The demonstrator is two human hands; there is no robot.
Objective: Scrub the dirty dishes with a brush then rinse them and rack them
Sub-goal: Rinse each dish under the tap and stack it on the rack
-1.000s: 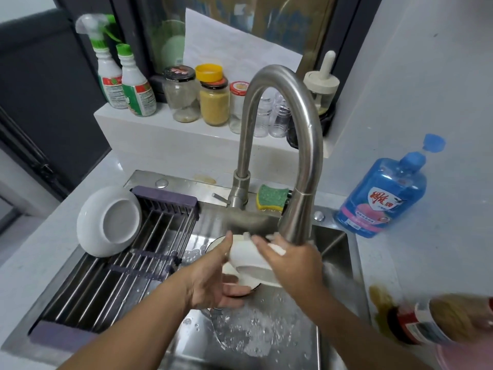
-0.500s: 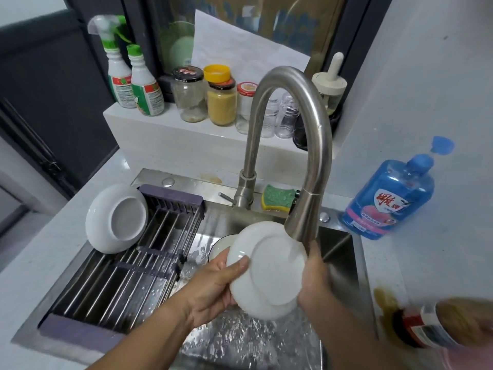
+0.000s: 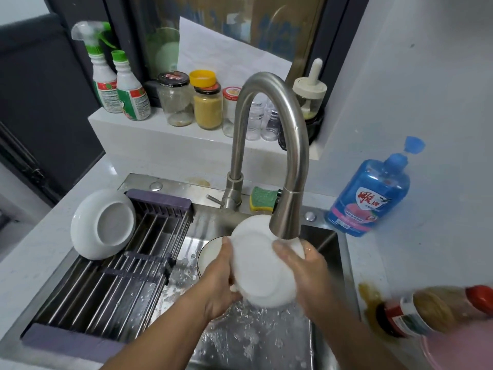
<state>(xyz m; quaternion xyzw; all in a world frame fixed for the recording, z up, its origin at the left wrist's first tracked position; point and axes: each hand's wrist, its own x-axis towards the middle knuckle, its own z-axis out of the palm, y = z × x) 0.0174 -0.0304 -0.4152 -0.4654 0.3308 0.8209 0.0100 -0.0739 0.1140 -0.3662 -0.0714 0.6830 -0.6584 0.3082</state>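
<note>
I hold a white plate (image 3: 260, 265) tilted on edge under the steel faucet spout (image 3: 286, 220), with water running over it. My left hand (image 3: 217, 287) grips its left rim, and my right hand (image 3: 306, 279) grips its right rim, thumb on the face. Behind the plate, low in the sink (image 3: 256, 340), sits another white dish with a dark rim (image 3: 209, 256), partly hidden. A white bowl (image 3: 102, 225) leans upside down at the back left of the roll-up drying rack (image 3: 112, 284). No brush is in view.
A green-yellow sponge (image 3: 262, 200) lies behind the faucet. A blue detergent bottle (image 3: 369, 193) stands on the right counter. A brown sauce bottle (image 3: 432, 311) lies near the right edge beside a spill. Jars and spray bottles (image 3: 117, 81) line the back ledge.
The plate rose from low in the sink and turned face-up toward me under the spout. Both hands have kept hold of it; the right thumb has shifted onto its face.
</note>
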